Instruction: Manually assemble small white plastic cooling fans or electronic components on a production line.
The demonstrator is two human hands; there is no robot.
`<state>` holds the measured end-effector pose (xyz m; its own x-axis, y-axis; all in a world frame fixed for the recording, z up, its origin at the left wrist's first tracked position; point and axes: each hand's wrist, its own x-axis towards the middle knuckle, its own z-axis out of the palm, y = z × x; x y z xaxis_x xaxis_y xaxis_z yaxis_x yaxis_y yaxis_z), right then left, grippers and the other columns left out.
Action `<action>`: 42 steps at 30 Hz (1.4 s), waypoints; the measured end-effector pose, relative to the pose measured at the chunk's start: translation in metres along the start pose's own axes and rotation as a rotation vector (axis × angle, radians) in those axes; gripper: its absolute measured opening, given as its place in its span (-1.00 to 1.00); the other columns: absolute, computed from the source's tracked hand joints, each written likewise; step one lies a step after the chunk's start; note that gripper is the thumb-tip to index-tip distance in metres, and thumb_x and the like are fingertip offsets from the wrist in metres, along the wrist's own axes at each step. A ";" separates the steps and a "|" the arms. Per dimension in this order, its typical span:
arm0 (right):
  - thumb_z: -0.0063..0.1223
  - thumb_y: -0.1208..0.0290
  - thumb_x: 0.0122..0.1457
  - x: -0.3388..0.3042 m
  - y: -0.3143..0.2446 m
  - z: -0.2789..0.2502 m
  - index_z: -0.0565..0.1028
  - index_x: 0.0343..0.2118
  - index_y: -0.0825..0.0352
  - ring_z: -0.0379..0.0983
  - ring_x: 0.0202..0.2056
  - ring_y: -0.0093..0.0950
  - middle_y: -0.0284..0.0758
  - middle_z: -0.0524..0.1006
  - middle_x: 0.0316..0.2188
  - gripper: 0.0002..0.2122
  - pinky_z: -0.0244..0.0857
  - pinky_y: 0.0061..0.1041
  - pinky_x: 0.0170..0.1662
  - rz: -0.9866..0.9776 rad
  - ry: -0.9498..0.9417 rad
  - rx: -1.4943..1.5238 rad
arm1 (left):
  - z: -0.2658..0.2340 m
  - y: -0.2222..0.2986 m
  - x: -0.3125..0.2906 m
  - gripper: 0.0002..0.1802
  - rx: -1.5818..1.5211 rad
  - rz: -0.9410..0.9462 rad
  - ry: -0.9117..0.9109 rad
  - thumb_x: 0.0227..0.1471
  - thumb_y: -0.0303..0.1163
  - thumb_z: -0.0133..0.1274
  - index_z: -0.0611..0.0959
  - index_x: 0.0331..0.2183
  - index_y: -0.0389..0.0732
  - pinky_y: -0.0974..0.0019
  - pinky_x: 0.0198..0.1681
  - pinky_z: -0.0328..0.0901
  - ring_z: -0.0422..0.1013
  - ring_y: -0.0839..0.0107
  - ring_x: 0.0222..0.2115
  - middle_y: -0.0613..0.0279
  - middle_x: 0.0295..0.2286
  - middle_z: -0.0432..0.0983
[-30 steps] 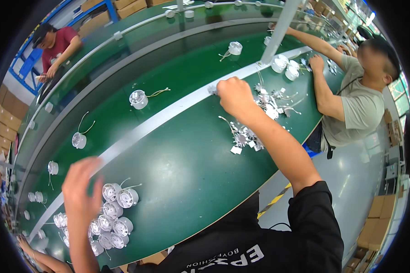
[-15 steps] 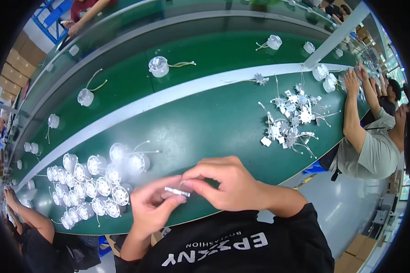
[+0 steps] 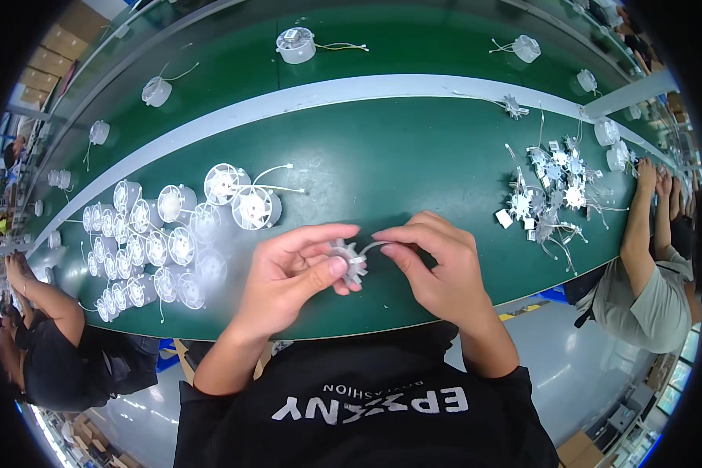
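Note:
A small grey gear-shaped metal part is gripped between the thumb and fingers of my left hand, its toothed rim facing right. From it runs a thin pale wire, whose other end is pinched between thumb and forefinger of my right hand. Both hands are over the near edge of the green table. To their right lies a loose pile of similar gear-shaped parts with wires and white connectors. Left of my hands, several clear round plastic housings stand grouped together, some with wires trailing.
A pale raised rail curves across the table; beyond it, several clear housings lie spaced along a green strip. A grey post rises at the right. Co-workers' arms reach in at left, and others at right.
The gear-shaped part has turned from edge-on to showing its toothed face. My right hand has moved away from it, drawing the wire out between my hands. The view has shifted.

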<state>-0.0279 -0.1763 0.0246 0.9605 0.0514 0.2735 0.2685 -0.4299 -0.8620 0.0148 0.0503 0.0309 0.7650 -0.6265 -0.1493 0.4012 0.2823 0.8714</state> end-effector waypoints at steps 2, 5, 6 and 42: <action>0.26 0.68 0.02 0.000 0.009 0.001 0.62 -0.28 0.37 0.46 -0.45 -0.32 -0.26 0.53 -0.51 -0.82 0.32 -0.42 -0.41 -0.043 -0.003 -0.026 | -0.005 -0.001 0.000 -0.58 0.000 0.031 0.021 0.23 -0.52 0.10 0.50 0.10 -0.41 0.40 -0.24 0.44 0.55 0.41 -0.31 0.04 -0.27 0.61; 0.27 0.68 0.01 0.000 0.012 0.004 0.63 -0.27 0.36 0.49 -0.40 -0.29 -0.26 0.55 -0.49 -0.80 0.35 -0.40 -0.35 -0.111 0.045 -0.024 | -0.007 0.001 -0.002 -0.57 0.061 0.016 0.129 0.24 -0.50 0.09 0.50 0.11 -0.40 0.42 -0.24 0.41 0.53 0.44 -0.32 0.06 -0.27 0.61; 0.27 0.69 0.00 -0.001 0.009 0.003 0.63 -0.26 0.36 0.50 -0.39 -0.28 -0.26 0.56 -0.48 -0.79 0.36 -0.40 -0.33 -0.079 0.052 -0.014 | -0.006 0.001 -0.002 -0.57 0.060 0.014 0.134 0.24 -0.50 0.09 0.50 0.11 -0.40 0.42 -0.24 0.41 0.53 0.44 -0.32 0.06 -0.27 0.61; 0.03 0.80 0.19 -0.037 -0.024 0.024 0.54 -0.11 0.58 0.57 -0.39 -0.45 -0.09 0.62 -0.35 -0.78 0.48 -0.57 -0.36 0.184 -0.155 0.955 | -0.014 -0.016 -0.017 -0.73 0.590 0.768 0.069 -0.16 -0.71 0.30 0.53 -0.47 -0.23 0.17 -0.23 0.56 0.62 0.02 -0.21 -0.18 -0.20 0.62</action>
<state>-0.0685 -0.1467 0.0249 0.9739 0.2036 0.1002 -0.0055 0.4626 -0.8866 0.0023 0.0662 0.0129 0.7483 -0.3744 0.5476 -0.5227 0.1754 0.8343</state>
